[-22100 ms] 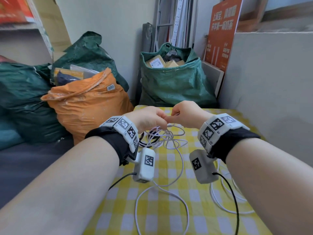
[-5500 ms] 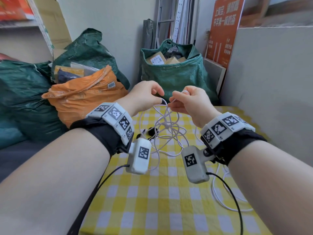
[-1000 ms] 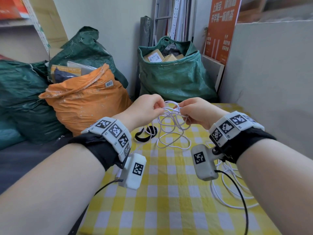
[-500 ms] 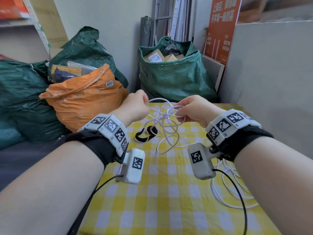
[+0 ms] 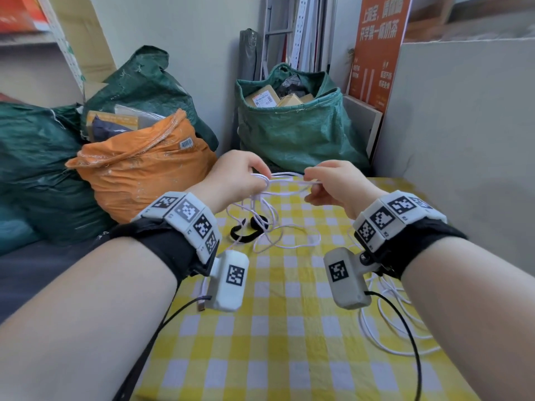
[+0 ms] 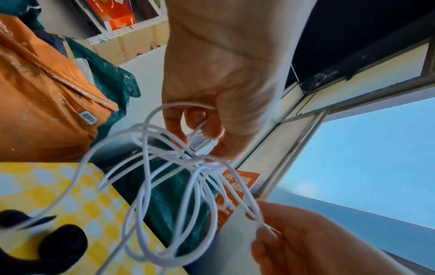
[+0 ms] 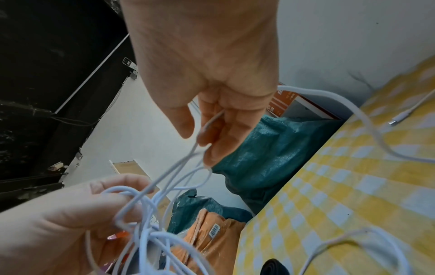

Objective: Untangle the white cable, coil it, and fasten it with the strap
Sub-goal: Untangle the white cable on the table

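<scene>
A tangled white cable (image 5: 285, 180) stretches between both hands above the yellow checked table (image 5: 289, 342). My left hand (image 5: 246, 176) pinches a knotted bunch of loops (image 6: 195, 160) and a plug end. My right hand (image 5: 324, 183) pinches strands of the same cable (image 7: 207, 126) a short way to the right. Loose loops (image 5: 278, 235) hang down onto the cloth, and more cable (image 5: 388, 322) lies under my right forearm. The black strap (image 5: 249, 230) lies curled on the table below the hands, untouched.
An orange sack (image 5: 139, 169) and green sacks (image 5: 295, 131) crowd the table's far and left sides. A grey panel (image 5: 463, 125) stands along the right edge. A free cable plug (image 7: 400, 119) lies on the cloth.
The hands have drawn apart sideways, pulling the cable strands taut between them. Loops that hung from the bunch have dropped onto the cloth near the strap.
</scene>
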Tool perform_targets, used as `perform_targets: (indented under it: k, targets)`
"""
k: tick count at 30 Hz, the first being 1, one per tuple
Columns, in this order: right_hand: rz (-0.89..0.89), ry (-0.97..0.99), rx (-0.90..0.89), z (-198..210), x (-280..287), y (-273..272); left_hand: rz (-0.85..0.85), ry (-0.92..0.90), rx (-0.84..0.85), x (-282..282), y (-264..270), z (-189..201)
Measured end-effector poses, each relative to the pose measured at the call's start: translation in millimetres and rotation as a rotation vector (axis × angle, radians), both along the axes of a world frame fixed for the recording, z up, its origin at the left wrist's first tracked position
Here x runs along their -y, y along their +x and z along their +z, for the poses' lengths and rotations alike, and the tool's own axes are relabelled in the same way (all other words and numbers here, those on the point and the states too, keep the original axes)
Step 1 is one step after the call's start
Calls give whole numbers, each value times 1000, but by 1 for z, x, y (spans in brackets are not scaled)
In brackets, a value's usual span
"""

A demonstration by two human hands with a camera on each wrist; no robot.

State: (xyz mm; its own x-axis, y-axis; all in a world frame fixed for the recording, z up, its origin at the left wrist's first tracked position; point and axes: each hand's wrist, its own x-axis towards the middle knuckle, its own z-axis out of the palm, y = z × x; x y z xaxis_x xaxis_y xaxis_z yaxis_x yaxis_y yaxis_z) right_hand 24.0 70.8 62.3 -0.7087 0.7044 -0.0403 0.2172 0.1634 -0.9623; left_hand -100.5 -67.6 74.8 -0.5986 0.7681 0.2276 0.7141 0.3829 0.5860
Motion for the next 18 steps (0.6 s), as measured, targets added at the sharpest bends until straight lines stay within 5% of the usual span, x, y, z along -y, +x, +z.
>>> perform_targets:
  k: [6, 18]
  targets:
    - [61, 309, 165, 2, 5, 3, 88, -41, -127, 6, -11, 2]
    - [-147, 462, 215, 6, -1, 3, 164, -149, -267, 24, -34, -1]
